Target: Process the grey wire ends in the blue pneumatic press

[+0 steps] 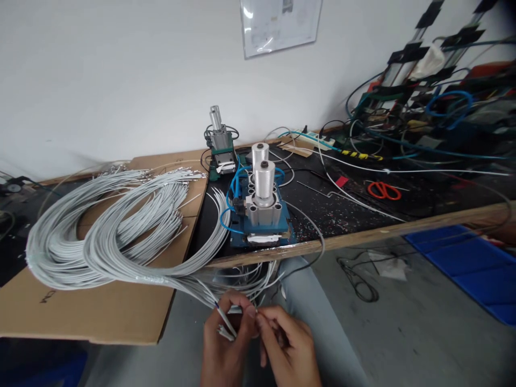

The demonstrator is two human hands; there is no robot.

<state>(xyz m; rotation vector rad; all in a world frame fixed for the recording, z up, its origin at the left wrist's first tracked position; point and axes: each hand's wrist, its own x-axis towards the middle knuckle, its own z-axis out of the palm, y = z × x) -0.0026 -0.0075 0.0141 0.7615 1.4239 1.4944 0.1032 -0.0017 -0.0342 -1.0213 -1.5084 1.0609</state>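
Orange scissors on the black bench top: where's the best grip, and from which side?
Probably the scissors at the orange handle loops, from above. They lie flat on the black bench top, loops showing, with bare surface around them; white cables pass just behind, so drop straight down rather than sweep in from the wall side.

white wall (100,70), black workbench (363,209), grey floor (403,333)
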